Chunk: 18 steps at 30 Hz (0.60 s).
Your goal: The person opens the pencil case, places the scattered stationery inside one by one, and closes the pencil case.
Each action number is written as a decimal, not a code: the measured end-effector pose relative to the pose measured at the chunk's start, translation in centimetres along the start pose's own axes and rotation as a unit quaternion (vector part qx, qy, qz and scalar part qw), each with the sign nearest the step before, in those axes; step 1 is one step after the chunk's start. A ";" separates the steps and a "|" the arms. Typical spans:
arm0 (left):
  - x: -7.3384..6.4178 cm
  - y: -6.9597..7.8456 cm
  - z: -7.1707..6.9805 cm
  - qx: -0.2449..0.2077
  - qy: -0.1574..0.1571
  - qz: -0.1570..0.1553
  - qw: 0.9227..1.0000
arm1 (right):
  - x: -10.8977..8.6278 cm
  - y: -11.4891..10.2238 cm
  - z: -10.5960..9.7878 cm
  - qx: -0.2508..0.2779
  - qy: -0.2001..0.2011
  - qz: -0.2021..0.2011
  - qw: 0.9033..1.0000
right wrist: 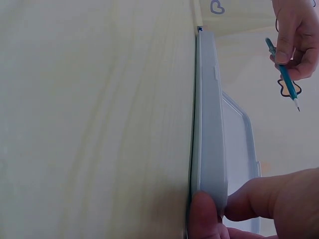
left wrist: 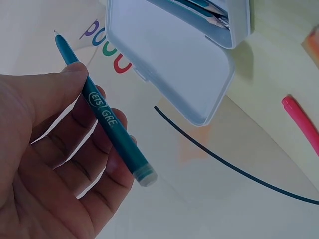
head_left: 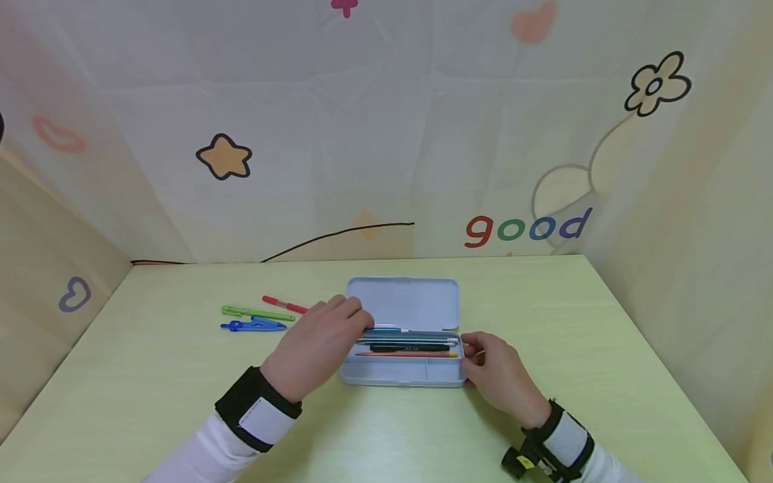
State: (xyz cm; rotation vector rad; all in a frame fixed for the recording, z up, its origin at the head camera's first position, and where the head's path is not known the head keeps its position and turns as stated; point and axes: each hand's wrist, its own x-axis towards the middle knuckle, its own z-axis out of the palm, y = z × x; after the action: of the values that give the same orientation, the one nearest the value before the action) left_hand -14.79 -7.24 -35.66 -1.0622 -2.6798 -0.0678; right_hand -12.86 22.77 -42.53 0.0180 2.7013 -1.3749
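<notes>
My left hand (head_left: 317, 345) pinches a teal pen (left wrist: 112, 117) with printed letters between thumb and fingers, its tip pointing away from the palm. In the head view this hand is over the left part of an open light-blue pencil case (head_left: 386, 370), near its hinge. Inside the case lie several pencils (head_left: 423, 340), a black pen (head_left: 401, 348) and an orange-red pencil (head_left: 410, 355) with a yellow end. My right hand (head_left: 501, 376) grips the right end of the case, fingers and thumb at its wall (right wrist: 212, 109). The lid (head_left: 401, 302) lies folded back.
Left of the case on the pale wooden table (head_left: 151, 376) lie a red pen (head_left: 280, 302), a green pen (head_left: 256, 312) and a blue drawing compass (head_left: 253, 325). A printed curtain (head_left: 362, 134) hangs behind the table's far edge and along both sides.
</notes>
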 end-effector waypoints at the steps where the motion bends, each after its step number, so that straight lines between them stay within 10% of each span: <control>1: 0.1 0.1 0.1 -0.001 -0.001 0.000 1.000 | 0.0 0.0 0.0 0.000 0.001 0.000 1.000; 18: 2.1 1.0 1.5 -0.010 -0.004 0.021 1.000 | 0.0 0.2 0.0 0.002 0.001 -0.002 1.000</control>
State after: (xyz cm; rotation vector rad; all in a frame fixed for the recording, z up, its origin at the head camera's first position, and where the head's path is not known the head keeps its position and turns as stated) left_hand -15.88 -4.90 -36.67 -1.1266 -2.6669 -0.0819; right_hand -12.87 22.84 -42.67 0.0151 2.7009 -1.3831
